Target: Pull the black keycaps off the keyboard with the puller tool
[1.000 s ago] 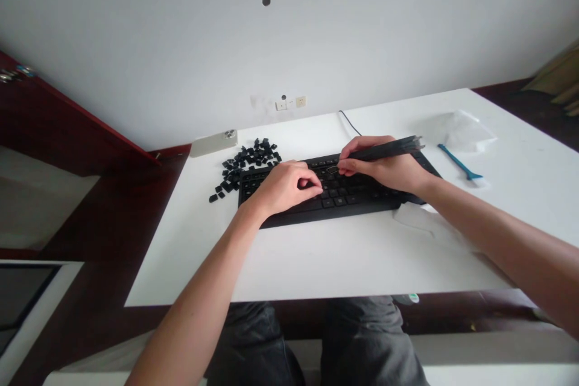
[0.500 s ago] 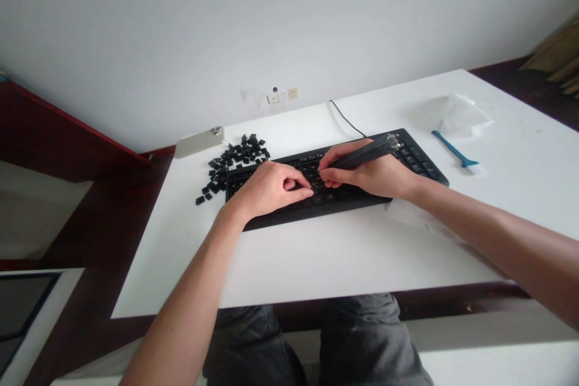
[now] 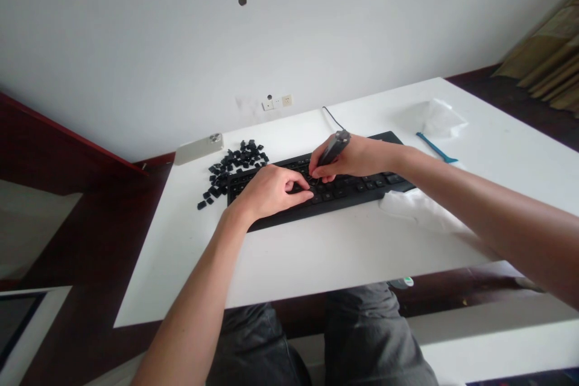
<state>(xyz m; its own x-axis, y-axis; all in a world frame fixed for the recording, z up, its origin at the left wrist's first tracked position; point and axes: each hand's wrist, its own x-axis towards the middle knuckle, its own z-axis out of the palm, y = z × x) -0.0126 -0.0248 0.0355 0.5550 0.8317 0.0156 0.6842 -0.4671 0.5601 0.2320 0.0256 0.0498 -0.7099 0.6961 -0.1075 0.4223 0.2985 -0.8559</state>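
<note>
a black keyboard (image 3: 362, 198) lies on the white desk (image 3: 316, 265), its dark keys under both hands. the right hand (image 3: 357, 157) grips a black keycap puller (image 3: 333, 148), tipped more upright than a moment ago, its tip down among the middle keys. the left hand (image 3: 271, 190) rests curled on the keys, and whether it holds anything i can't tell. loose black keycaps (image 3: 230, 169) lie heaped just beyond the keyboard's left end, near a pale phone (image 3: 199, 149).

Bright diffuse light, soft shadow under the right hand (image 3: 357, 157).

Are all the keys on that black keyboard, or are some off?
Some are off: loose black keycaps lie heaped beside the keyboard, though other keys sit on it.
</note>
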